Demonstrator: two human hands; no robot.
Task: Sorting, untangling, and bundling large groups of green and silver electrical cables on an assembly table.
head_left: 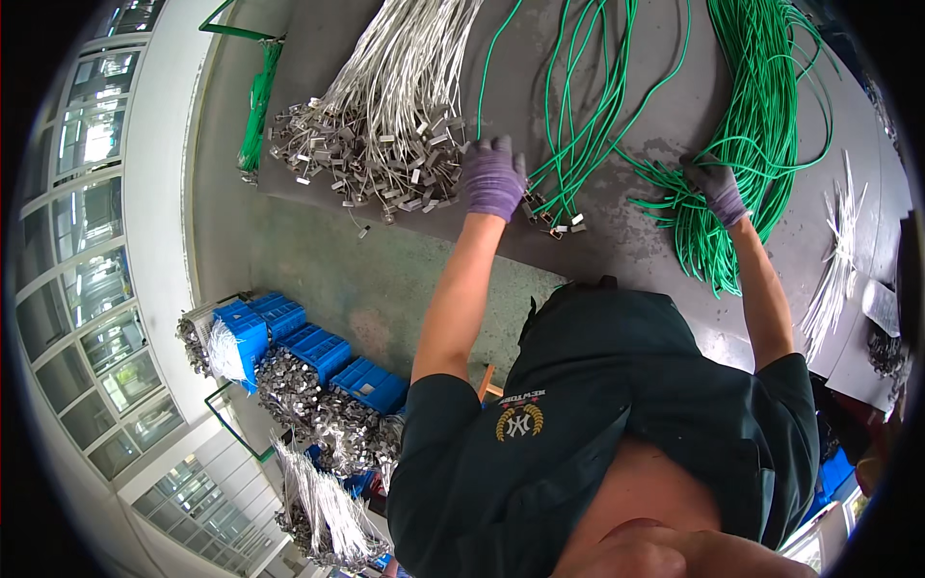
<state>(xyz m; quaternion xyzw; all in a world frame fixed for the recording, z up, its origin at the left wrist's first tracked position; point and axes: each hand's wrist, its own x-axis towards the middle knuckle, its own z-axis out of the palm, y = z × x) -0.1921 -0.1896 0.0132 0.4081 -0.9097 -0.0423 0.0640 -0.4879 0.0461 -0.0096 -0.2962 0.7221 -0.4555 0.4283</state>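
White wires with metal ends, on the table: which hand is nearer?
Left. The left hand is at the right edge of the white wires; the right hand is farther right, by the thick green bundle.

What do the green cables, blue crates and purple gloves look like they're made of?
Green cables: probably smooth plastic sheathing, given the even colour and slight sheen; cores aren't clear. Blue crates: likely rigid moulded plastic, from the uniform colour and formed walls. Purple gloves: seemingly matte knit fabric, judging by the snug cuffs; possibly coated where darker.
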